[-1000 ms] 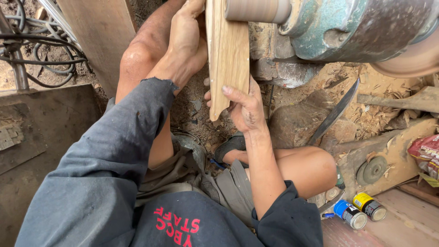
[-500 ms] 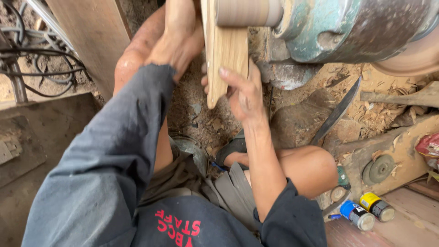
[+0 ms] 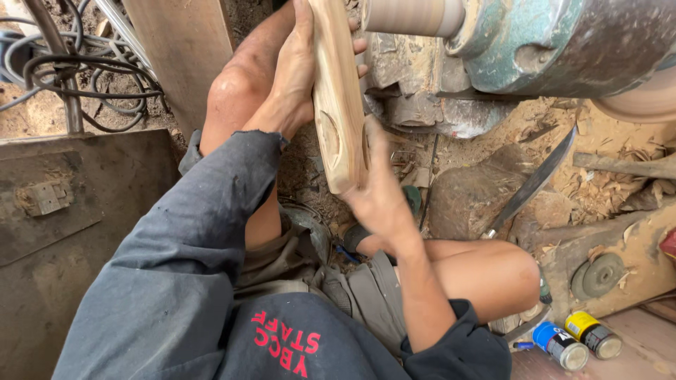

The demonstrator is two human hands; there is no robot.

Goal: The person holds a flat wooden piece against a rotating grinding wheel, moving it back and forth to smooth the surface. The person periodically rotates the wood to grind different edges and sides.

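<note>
Wooden plank stands on end, long axis vertical, both hands' grip clasping it.

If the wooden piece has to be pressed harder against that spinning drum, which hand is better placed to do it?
Probably the left hand. It grips the wooden piece high up, level with the drum. The right hand only supports the lower end, well below the drum.

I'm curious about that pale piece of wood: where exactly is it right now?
In the head view, the wooden piece stands on edge at top centre, held between the left hand and right hand, its upper end beside the sanding drum.
</note>
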